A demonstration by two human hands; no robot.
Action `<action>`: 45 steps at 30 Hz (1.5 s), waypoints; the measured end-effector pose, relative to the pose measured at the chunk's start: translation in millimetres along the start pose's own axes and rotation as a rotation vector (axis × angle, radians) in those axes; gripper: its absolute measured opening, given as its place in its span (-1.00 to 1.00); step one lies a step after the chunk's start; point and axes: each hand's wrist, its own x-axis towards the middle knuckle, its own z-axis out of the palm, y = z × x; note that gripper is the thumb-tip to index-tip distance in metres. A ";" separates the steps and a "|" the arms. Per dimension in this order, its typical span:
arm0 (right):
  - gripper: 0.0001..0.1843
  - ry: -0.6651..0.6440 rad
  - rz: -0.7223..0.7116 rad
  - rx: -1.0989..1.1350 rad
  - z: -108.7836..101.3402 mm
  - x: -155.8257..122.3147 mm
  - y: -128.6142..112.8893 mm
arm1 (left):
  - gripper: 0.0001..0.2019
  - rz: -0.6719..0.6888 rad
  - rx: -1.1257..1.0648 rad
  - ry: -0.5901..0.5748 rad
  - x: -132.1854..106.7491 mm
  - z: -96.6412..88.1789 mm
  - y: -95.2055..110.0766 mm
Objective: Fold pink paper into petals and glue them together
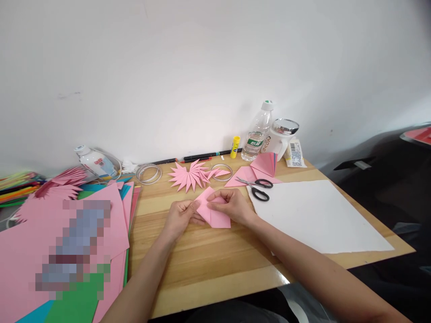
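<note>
A partly folded sheet of pink paper [219, 217] is between my two hands, above the middle of the wooden table. My left hand [183, 213] pinches its left edge, thumb on top and fingers beneath. Thumb and fingertips of my right hand [232, 204] close on the paper's upper part. Just beyond the hands lies a pink folded-paper fan of pointed pieces [188, 176]. To the right, scissors with black handles [261, 194] rest partly on more folded pink paper [240, 175] and beside a large white sheet [319, 215].
Along the wall stand a yellow glue stick [235, 147], a water bottle [257, 134] and a white mug [281, 137]. Tape rolls [148, 174] and pens [202, 157] lie near them. Coloured paper [111, 224] covers the left side, with a white bottle [97, 162] behind.
</note>
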 end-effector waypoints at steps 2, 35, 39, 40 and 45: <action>-0.76 0.006 -0.004 0.001 -0.1 0.1 0.4 | -0.64 0.001 -0.023 0.007 0.3 -0.1 -0.7; -0.66 0.129 0.109 0.196 -1.1 0.6 -5.7 | -0.62 -0.119 0.076 -0.159 -3.1 6.4 -4.5; -0.64 0.145 0.110 0.246 -0.9 1.5 -4.2 | -0.60 -0.127 0.040 -0.177 -3.5 7.2 -3.9; -0.63 0.144 0.111 0.253 -0.8 1.5 -3.8 | -0.60 -0.137 0.047 -0.194 -3.7 7.1 -3.5; -0.63 0.134 0.096 0.235 0.8 0.4 -3.2 | -0.63 -0.150 0.123 -0.230 -5.1 6.2 -1.1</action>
